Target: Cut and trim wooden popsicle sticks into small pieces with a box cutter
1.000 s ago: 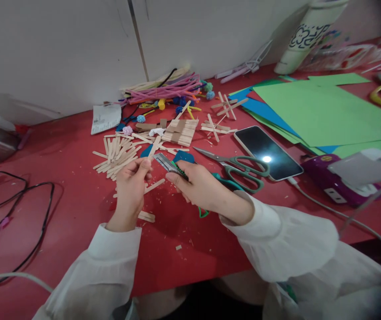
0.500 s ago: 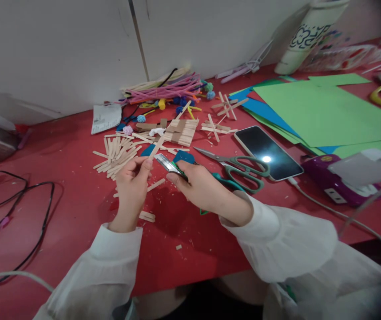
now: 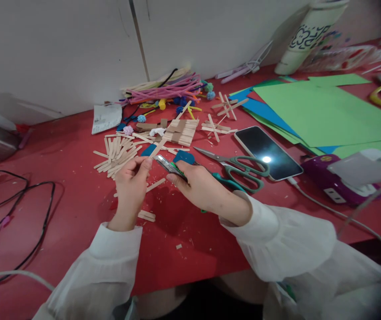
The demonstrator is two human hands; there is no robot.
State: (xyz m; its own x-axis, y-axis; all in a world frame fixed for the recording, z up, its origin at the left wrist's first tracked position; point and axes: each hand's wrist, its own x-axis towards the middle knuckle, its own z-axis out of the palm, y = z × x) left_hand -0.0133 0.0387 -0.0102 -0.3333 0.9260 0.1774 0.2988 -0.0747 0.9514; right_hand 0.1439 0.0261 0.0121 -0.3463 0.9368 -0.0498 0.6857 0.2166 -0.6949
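Observation:
My left hand (image 3: pixel 131 186) pinches a thin wooden craft stick (image 3: pixel 159 146) that points up and to the right. My right hand (image 3: pixel 201 189) is closed round a green-handled utility knife (image 3: pixel 168 166), whose metal blade end lies against the stick just beyond my left fingertips. Both hands hover over the red table (image 3: pixel 60 213), amid small wood shavings. A loose stick (image 3: pixel 155 184) lies on the table between the hands.
A pile of craft sticks (image 3: pixel 115 155) lies to the left, glued stick pieces (image 3: pixel 182 130) and pipe cleaners (image 3: pixel 167 91) behind. Green scissors (image 3: pixel 240 166), a phone (image 3: pixel 267 152), coloured paper (image 3: pixel 323 111) and a purple device (image 3: pixel 337 180) are on the right. Black cables (image 3: pixel 17 213) lie far left.
The stick in my left hand has tilted and extended further up to the right, and the knife blade has shifted slightly along it. The hands stay in nearly the same place.

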